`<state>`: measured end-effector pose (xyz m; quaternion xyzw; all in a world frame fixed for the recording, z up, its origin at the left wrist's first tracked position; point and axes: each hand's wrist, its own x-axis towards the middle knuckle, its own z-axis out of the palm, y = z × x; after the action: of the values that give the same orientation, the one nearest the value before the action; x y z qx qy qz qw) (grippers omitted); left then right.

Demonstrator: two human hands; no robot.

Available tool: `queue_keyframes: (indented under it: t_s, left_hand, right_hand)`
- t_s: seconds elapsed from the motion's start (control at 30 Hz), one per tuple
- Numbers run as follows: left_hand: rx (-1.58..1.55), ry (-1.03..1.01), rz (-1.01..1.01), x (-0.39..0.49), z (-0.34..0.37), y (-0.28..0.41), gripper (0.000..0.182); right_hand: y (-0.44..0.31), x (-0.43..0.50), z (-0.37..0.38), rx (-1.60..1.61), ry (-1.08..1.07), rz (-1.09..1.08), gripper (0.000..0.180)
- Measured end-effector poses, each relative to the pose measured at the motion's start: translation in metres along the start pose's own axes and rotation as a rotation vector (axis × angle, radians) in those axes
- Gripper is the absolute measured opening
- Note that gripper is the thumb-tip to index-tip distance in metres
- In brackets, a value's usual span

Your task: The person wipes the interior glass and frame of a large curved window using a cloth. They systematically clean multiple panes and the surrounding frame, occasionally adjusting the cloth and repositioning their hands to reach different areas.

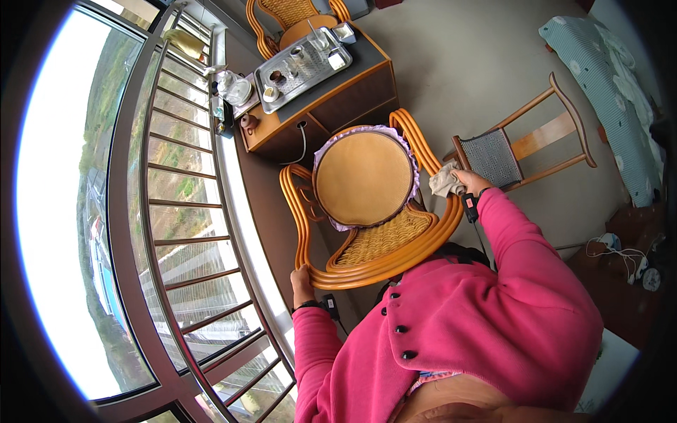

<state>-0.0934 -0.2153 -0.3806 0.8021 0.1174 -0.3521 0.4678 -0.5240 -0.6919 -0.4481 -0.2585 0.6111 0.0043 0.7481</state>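
Before me is a rattan armchair [389, 267] with curved bent-cane arms and a woven back, seen from behind. On its seat lies a round tan cushion [365, 177] edged with a lilac ruffle. My left hand [301, 285] grips the chair's cane rail at the lower left. In my right hand [473, 181] is a crumpled beige cloth [447, 180], pressed against the right armrest. The fingers under the cloth are partly hidden.
Ahead, a tea table [354, 106] bears a metal tea tray [301, 69] with cups and a glass. A low wooden chair [497, 153] stands close on the right. Window railings [185, 206] run along the left. A bed [592, 79] is at far right; a second rattan chair [291, 13] stands beyond the table.
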Motion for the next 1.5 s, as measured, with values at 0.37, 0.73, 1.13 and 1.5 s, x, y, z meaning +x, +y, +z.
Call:
queue_keyframes:
  t_s: [0.37, 0.73, 1.13, 1.5]
  left_hand:
    - [-0.032, 0.059, 0.044, -0.036, 0.022, -0.022, 0.017]
    - [-0.148, 0.016, 0.141, -0.089, 0.174, -0.004, 0.018]
    - [0.038, -0.361, 0.091, -0.105, 0.204, 0.040, 0.023]
    - [-0.029, 0.231, 1.006, -0.111, -0.054, 0.136, 0.033]
  right_hand:
    - [0.011, -0.002, 0.003, -0.492, 0.285, -0.395, 0.055]
    - [-0.031, 0.053, -0.221, -0.772, 0.382, -0.397, 0.083]
    - [-0.030, 0.000, -0.272, -0.547, 0.233, -0.419, 0.047]
    - [-0.183, -0.186, 0.008, 0.040, 0.235, -0.873, 0.053]
